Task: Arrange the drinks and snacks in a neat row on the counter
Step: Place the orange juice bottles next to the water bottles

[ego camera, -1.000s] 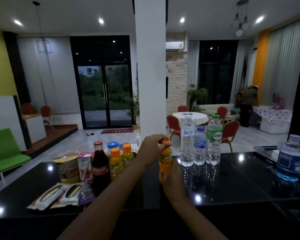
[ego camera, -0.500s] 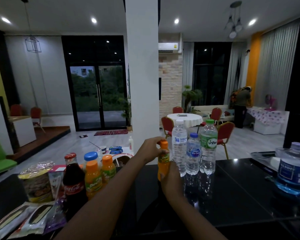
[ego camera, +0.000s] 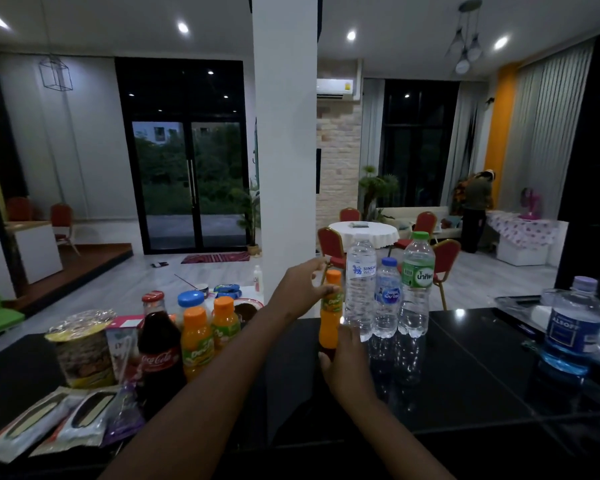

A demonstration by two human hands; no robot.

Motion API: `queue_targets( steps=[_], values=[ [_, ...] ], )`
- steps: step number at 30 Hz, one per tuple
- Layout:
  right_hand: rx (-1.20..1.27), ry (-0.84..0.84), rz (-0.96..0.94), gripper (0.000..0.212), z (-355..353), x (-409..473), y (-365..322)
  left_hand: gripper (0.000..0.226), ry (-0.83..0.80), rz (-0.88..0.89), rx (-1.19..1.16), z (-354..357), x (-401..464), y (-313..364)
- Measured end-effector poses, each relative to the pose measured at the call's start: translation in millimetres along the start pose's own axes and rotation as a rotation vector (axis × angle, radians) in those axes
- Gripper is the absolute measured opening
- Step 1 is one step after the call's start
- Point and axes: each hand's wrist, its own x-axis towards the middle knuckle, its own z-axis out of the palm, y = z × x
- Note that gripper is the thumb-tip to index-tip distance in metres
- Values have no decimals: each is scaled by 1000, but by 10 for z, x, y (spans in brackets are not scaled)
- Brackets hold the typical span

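A small orange juice bottle (ego camera: 330,315) stands on the black counter (ego camera: 471,403), touching the left side of three water bottles in a row: a tall clear one (ego camera: 360,289), a short blue-capped one (ego camera: 388,301) and a green-capped one (ego camera: 417,285). My right hand (ego camera: 347,365) wraps the juice bottle's base. My left hand (ego camera: 303,289) is beside its neck with fingers spread, only the thumb near the label. At the left are a cola bottle (ego camera: 158,348), two more orange juice bottles (ego camera: 196,341) (ego camera: 225,323), a cup of noodles (ego camera: 84,348) and snack packets (ego camera: 49,424).
A bottle of blue liquid (ego camera: 574,327) stands near the counter's right end, by a tray (ego camera: 520,303) and clear plastic. A white pillar (ego camera: 284,150) rises behind the counter. Beyond are red chairs, a round table and a person far right.
My left hand has lifted off the juice bottle's cap and spread its fingers. The bottle now stands against the water bottles. The view has shifted slightly right.
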Motion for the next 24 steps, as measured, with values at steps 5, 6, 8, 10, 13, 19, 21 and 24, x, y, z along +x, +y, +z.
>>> queue_targets(
  steps=[5,6,8,10,13,19,21,24],
  values=[
    [-9,26,-116,59,-9,-357,-204,53,9,114,66,-493,-491,240],
    [-14,14,-131,60,-5,-420,-271,52,-2,126,85,-618,-597,284],
    [-17,-22,-154,62,21,-546,-421,47,-22,151,123,-879,-804,343],
    [3,-49,-175,63,51,-676,-587,38,-40,168,160,-1149,-1007,354],
    [47,-83,-235,63,127,-855,-833,28,-54,121,210,-1574,-1262,286],
    [82,-91,-287,59,401,-1044,-1270,30,-69,-28,499,-2012,-1463,-2],
    [92,-108,-230,62,486,-996,-1344,35,-95,-39,576,-1967,-1499,-62],
    [182,-115,-155,58,566,-794,-1386,37,-115,-49,649,-1880,-1514,-117]
  ],
)
